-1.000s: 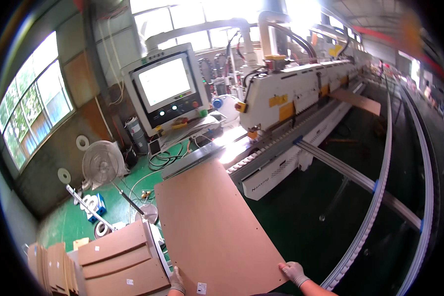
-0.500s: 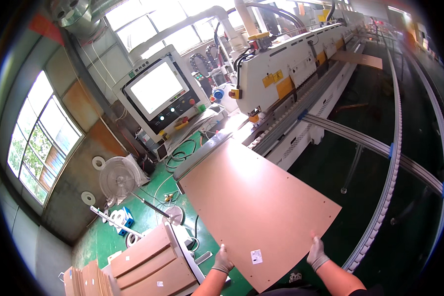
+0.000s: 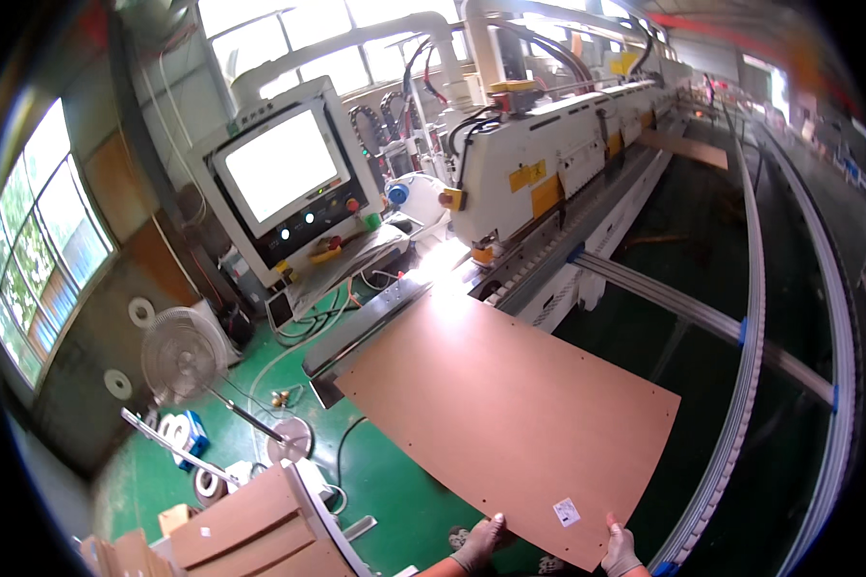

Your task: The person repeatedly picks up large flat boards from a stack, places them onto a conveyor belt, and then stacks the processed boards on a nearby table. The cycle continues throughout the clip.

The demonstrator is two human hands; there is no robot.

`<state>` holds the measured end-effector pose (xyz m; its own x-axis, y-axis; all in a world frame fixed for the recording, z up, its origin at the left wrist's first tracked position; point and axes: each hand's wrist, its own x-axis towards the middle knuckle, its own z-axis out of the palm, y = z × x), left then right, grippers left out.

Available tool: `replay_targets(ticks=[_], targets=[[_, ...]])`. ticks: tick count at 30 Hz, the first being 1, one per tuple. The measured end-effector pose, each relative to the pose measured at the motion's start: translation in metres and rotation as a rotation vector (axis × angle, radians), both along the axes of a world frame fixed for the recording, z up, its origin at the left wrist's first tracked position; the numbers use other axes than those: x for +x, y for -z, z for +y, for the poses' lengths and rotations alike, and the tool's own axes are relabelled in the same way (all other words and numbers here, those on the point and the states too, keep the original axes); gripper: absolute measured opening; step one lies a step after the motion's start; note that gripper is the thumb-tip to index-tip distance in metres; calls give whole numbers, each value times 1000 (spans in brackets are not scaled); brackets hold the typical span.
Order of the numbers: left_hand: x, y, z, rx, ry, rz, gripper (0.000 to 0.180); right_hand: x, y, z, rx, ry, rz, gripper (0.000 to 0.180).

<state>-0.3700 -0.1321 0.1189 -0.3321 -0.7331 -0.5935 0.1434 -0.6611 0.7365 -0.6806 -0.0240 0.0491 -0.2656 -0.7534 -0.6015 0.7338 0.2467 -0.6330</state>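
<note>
A large flat brown board (image 3: 510, 394) with small holes along its edges and a white label (image 3: 567, 512) near its close end lies in front of me. My left hand (image 3: 478, 544), in a pale glove, grips its left edge near the close end, thumb on top. My right hand (image 3: 622, 549), also gloved, is closed on the close right edge with the thumb over the face. The fingers beneath the board are hidden. At the far end, the board meets the metal infeed rail (image 3: 361, 332) of a long white machine (image 3: 520, 178).
A control panel with a bright screen (image 3: 284, 165) stands left of the machine. A roller-edged metal frame (image 3: 741, 385) runs along the right. Lower left are a stack of brown boards (image 3: 250, 539) and a standing fan (image 3: 185, 356). Hoses (image 3: 322, 322) lie on the green floor.
The view has shifted, with the machine and fan now farther left. The board's left edge has swung away from the metal rail, and my left hand has come closer to its near end.
</note>
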Motion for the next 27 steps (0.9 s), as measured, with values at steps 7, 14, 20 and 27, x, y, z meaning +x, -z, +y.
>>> replay_targets(ticks=[7, 14, 20, 27], targets=[[140, 32, -72, -357, 138, -443, 60, -5, -3, 13, 80, -8, 140, 63], [346, 49, -154, -159, -467, -216, 31, 56, -71, -9, 154, 65, 208, 61], [359, 29, -243, -218, -505, -127, 30, 90, -85, -37, 72, 89, 222, 59], [306, 16, -328, -272, -492, -118, 40, 111, -84, -60, 217, 198, 333, 59]])
